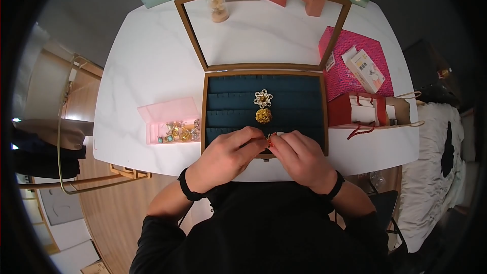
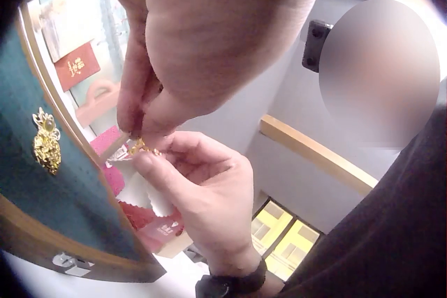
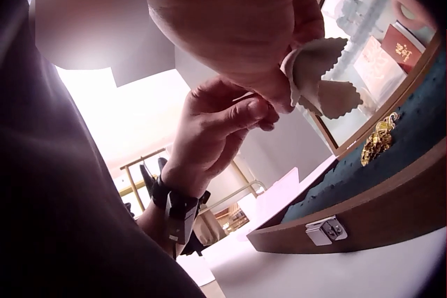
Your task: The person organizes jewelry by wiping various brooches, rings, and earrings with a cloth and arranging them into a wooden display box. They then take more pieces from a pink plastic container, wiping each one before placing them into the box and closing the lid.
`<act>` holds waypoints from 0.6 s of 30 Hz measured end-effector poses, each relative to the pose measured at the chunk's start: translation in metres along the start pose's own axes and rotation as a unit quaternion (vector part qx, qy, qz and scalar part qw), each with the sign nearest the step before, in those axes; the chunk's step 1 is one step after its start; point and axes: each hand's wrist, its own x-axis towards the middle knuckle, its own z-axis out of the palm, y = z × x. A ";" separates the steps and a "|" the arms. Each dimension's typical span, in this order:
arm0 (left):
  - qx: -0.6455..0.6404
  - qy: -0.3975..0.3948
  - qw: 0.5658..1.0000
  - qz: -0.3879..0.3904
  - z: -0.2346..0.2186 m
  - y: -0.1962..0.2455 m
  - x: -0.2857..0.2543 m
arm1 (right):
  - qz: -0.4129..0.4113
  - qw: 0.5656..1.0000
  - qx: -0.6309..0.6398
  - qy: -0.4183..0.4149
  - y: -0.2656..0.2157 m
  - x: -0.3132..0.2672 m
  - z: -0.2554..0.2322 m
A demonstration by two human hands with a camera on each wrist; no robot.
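An open wooden jewellery box (image 1: 204, 116) with dark teal lining lies before me, its glass lid (image 1: 264, 28) tilted back. A white-and-gold flower brooch (image 1: 263, 98) and a round gold brooch (image 1: 263, 115) sit on the lining. Over the box's front edge my two hands meet. My left hand (image 1: 259, 142) pinches a small gold piece (image 2: 140, 146) with thumb and fingertips. My right hand (image 1: 278, 142) holds a small pale packet with scalloped edges (image 3: 323, 83) just beside that piece. The gold brooch (image 2: 46, 146) also shows in the left wrist view.
A pink plastic case (image 1: 170, 116) with several jewellery pieces lies left of the box on the white table (image 1: 147, 61). To the right are a pink patterned box (image 1: 350, 78), a small white carton (image 1: 366, 70) and a red gift bag (image 1: 357, 111). Cards and flowers stand at the back.
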 end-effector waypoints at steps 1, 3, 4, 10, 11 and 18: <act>0.018 -0.004 1.000 0.003 0.000 0.000 0.000 | 0.003 1.000 -0.003 -0.007 -0.001 0.000 -0.001; 0.035 -0.008 0.999 0.006 0.000 0.000 0.000 | 0.006 1.000 -0.006 -0.015 -0.001 0.000 -0.001; 0.033 0.001 0.999 0.007 0.000 -0.002 0.000 | 0.014 1.000 0.005 -0.008 -0.002 0.001 -0.001; -0.092 0.043 0.990 -0.098 -0.002 -0.003 0.003 | 0.017 0.999 0.006 0.031 -0.002 0.007 0.000; -0.155 0.061 0.974 -0.156 -0.002 -0.003 0.003 | 0.013 0.999 0.000 0.039 -0.002 0.008 0.000; -0.204 0.044 0.952 -0.223 -0.004 -0.003 0.002 | -0.012 0.999 -0.022 0.031 -0.004 0.010 0.002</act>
